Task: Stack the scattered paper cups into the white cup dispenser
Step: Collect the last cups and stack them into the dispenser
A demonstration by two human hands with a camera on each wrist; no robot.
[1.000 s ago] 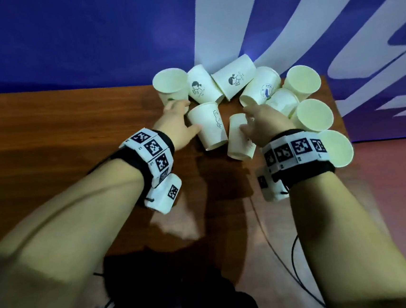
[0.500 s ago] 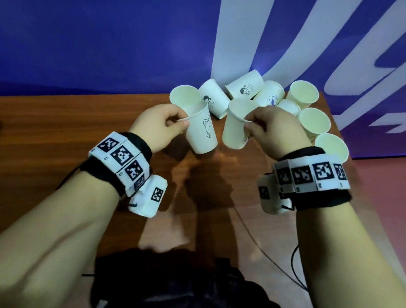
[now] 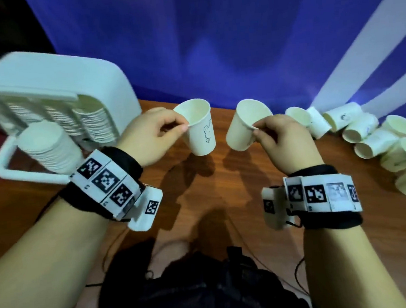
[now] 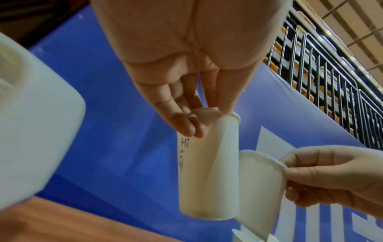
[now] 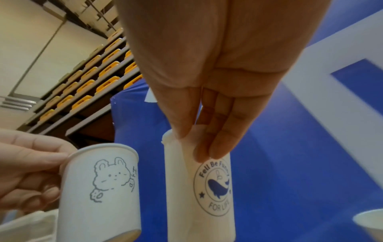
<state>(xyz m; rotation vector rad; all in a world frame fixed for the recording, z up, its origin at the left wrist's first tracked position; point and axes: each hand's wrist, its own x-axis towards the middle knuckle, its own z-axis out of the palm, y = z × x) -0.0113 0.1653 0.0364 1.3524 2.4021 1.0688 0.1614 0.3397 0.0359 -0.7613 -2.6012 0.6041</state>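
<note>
My left hand (image 3: 180,127) pinches the rim of a white paper cup with a bear drawing (image 3: 201,131) and holds it upright above the table; the same cup (image 4: 207,172) (image 5: 101,190) shows in both wrist views. My right hand (image 3: 256,127) pinches the rim of a cup with a whale logo (image 3: 244,127) (image 5: 207,188), tilted left, beside the first. The two cups hang a little apart. The white cup dispenser (image 3: 51,106) lies at the far left, with rows of stacked cups (image 3: 92,122) in it. Several loose cups (image 3: 368,135) lie scattered at the right.
A short stack of cups (image 3: 47,149) sits in the dispenser's front frame. The wooden table (image 3: 213,197) ends against a blue and white backdrop (image 3: 235,39). Thin cables (image 3: 243,244) and a dark bag (image 3: 198,293) lie at the near edge.
Both hands have lifted their cups off the table and carried them left, away from the scattered pile. The view has swung left and the dispenser has come into sight.
</note>
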